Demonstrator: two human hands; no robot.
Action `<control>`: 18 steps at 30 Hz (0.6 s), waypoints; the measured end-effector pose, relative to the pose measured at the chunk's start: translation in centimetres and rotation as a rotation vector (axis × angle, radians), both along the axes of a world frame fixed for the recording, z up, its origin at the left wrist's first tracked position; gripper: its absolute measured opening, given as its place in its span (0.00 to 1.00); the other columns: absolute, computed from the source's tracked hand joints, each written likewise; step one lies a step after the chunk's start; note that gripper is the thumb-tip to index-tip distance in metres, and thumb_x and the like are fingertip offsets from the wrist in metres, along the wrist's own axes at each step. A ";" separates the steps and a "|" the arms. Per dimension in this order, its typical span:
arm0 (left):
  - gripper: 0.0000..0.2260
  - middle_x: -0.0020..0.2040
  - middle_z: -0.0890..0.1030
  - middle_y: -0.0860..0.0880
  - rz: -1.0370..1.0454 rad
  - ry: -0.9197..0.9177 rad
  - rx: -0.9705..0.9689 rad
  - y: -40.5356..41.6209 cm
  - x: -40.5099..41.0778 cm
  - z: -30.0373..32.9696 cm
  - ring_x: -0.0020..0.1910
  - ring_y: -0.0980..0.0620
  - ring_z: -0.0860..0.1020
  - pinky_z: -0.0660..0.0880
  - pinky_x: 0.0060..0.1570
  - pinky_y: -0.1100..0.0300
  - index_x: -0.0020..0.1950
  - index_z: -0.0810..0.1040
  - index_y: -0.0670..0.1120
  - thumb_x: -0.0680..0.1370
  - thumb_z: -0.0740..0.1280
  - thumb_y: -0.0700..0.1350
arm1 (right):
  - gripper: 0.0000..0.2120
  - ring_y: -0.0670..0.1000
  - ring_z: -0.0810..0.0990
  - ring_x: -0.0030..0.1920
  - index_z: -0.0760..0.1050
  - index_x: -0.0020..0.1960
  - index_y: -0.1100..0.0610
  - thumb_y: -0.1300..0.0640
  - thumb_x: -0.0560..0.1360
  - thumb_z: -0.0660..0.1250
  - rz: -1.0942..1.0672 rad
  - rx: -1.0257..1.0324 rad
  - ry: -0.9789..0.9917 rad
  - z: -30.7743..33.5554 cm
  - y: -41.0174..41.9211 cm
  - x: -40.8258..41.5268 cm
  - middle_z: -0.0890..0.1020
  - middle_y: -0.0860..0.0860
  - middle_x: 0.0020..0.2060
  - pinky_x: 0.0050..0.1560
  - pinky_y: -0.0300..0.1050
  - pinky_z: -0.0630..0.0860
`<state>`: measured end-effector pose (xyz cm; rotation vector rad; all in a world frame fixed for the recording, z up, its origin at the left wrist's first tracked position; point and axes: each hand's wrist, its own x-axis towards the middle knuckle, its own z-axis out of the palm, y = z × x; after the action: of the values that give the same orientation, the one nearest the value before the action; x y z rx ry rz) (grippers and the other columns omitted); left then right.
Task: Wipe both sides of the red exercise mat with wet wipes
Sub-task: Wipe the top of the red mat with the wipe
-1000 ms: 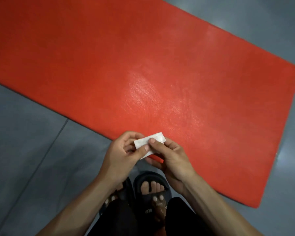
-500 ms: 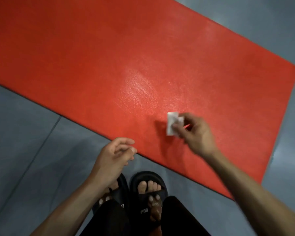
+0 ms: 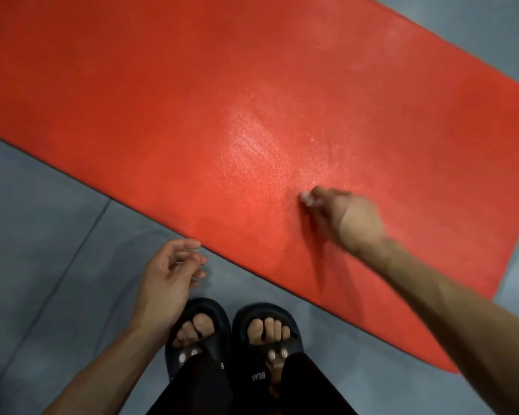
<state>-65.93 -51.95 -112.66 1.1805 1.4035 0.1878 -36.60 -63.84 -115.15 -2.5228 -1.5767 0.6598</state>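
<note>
The red exercise mat (image 3: pixel 192 100) lies flat on the grey floor and fills most of the view, with a shiny wet patch near its middle. My right hand (image 3: pixel 348 217) reaches over the mat's near part, blurred, and pinches a white wet wipe (image 3: pixel 306 198) against the surface; only a small bit of the wipe shows past the fingertips. My left hand (image 3: pixel 168 277) hovers over the floor just in front of the mat's near edge, fingers loosely curled and holding nothing.
Grey tiled floor (image 3: pixel 42 235) surrounds the mat, with a tile seam running diagonally at the left. My feet in dark slides (image 3: pixel 231 330) stand close to the mat's near edge. The mat's right end (image 3: pixel 492 295) lies at the right.
Both hands held the folded wipe a second ago. My left hand let go and stayed near the mat's edge, while my right hand carried the wipe out and down onto the mat.
</note>
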 end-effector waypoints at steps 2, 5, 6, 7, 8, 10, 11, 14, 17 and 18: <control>0.10 0.41 0.83 0.48 -0.002 -0.002 -0.008 0.1 0.1 -0.2 0.33 0.57 0.80 0.77 0.35 0.68 0.53 0.80 0.47 0.80 0.66 0.32 | 0.10 0.58 0.84 0.50 0.71 0.64 0.46 0.51 0.82 0.62 0.191 -0.074 0.230 -0.3 0.4 -5.7 0.83 0.51 0.54 0.48 0.50 0.79; 0.10 0.41 0.83 0.48 0.021 -0.018 -0.002 0.3 0.2 -0.2 0.33 0.57 0.80 0.77 0.35 0.67 0.53 0.80 0.47 0.80 0.67 0.32 | 0.13 0.57 0.82 0.49 0.70 0.67 0.47 0.49 0.83 0.60 0.501 -0.221 0.357 1.1 1.6 -11.0 0.82 0.52 0.54 0.47 0.53 0.80; 0.10 0.41 0.83 0.48 0.028 -0.024 0.003 0.5 0.2 -0.2 0.33 0.57 0.80 0.77 0.36 0.67 0.53 0.80 0.47 0.80 0.67 0.32 | 0.10 0.58 0.82 0.47 0.71 0.63 0.47 0.47 0.83 0.59 0.488 -0.196 0.363 1.7 2.4 -10.5 0.83 0.52 0.51 0.46 0.53 0.80; 0.10 0.41 0.83 0.47 0.032 -0.028 0.009 0.7 0.1 -0.3 0.33 0.57 0.80 0.77 0.36 0.67 0.53 0.80 0.47 0.80 0.66 0.32 | 0.09 0.58 0.82 0.44 0.72 0.59 0.48 0.46 0.83 0.58 0.418 -0.125 0.348 2.0 3.4 -9.1 0.83 0.52 0.47 0.44 0.53 0.80; 0.10 0.42 0.83 0.47 0.037 -0.031 0.015 0.9 -0.1 -0.3 0.34 0.57 0.80 0.77 0.36 0.67 0.53 0.80 0.47 0.80 0.66 0.32 | 0.11 0.59 0.82 0.43 0.73 0.56 0.49 0.44 0.83 0.57 0.324 -0.040 0.297 2.1 4.4 -6.8 0.83 0.52 0.45 0.43 0.52 0.79; 0.10 0.41 0.83 0.47 0.046 -0.032 0.025 1.3 -0.4 -0.4 0.33 0.57 0.80 0.77 0.36 0.67 0.54 0.80 0.45 0.80 0.66 0.31 | 0.19 0.62 0.82 0.42 0.74 0.52 0.53 0.40 0.82 0.54 0.120 0.103 0.116 2.2 6.7 -0.2 0.83 0.56 0.42 0.38 0.51 0.76; 0.10 0.41 0.82 0.47 0.052 -0.033 0.027 1.5 -0.6 -0.5 0.33 0.57 0.80 0.77 0.36 0.67 0.54 0.80 0.44 0.80 0.65 0.30 | 0.23 0.64 0.82 0.42 0.74 0.51 0.55 0.38 0.81 0.52 0.044 0.129 0.011 2.4 7.7 3.3 0.82 0.59 0.42 0.37 0.52 0.74; 0.10 0.42 0.82 0.45 0.067 -0.040 0.013 1.9 -0.6 -0.5 0.32 0.58 0.79 0.77 0.35 0.67 0.53 0.79 0.43 0.80 0.64 0.29 | 0.31 0.70 0.81 0.46 0.74 0.51 0.59 0.35 0.77 0.45 -0.088 0.057 -0.219 2.5 9.7 11.3 0.81 0.68 0.46 0.38 0.55 0.71; 0.13 0.42 0.82 0.45 0.090 -0.060 -0.016 2.3 -0.4 -0.8 0.31 0.57 0.79 0.76 0.34 0.67 0.52 0.79 0.46 0.81 0.63 0.29 | 0.22 0.70 0.81 0.45 0.72 0.50 0.57 0.39 0.83 0.52 -0.108 -0.032 -0.200 0.9 10.4 12.0 0.81 0.69 0.44 0.39 0.57 0.76; 0.13 0.41 0.82 0.46 0.101 -0.068 -0.028 2.4 -0.3 -0.9 0.31 0.57 0.78 0.76 0.34 0.67 0.52 0.79 0.47 0.81 0.63 0.29 | 0.19 0.68 0.82 0.43 0.71 0.50 0.56 0.41 0.84 0.54 -0.086 -0.024 -0.166 0.4 10.4 10.5 0.81 0.67 0.42 0.38 0.55 0.75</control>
<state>-66.21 -49.52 -113.56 1.0715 1.4019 0.2757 -26.12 -53.45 -114.74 -2.7077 -1.5061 0.4731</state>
